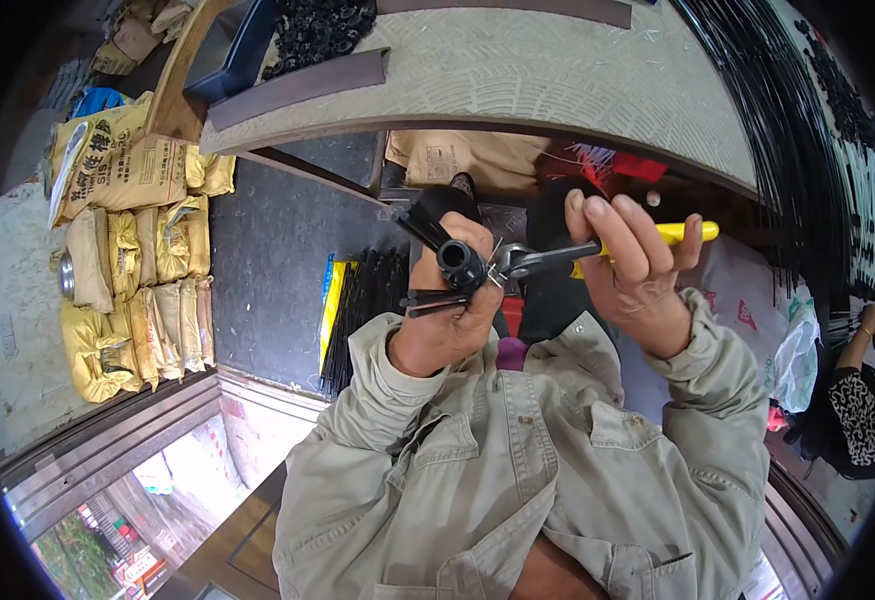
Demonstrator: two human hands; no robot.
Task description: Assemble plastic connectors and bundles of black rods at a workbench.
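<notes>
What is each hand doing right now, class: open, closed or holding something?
Left hand: closed, holding a black part with a round opening.
Right hand: closed, holding the yellow-handled pliers.

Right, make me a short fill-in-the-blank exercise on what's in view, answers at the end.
1. The handles of the pliers in the right hand are coloured ____.
2. The hollow black part is held in the camera wearer's ____ hand.
3. The small pieces heaped near the blue bin are ____ in colour.

Missing words: yellow; left; black.
</notes>
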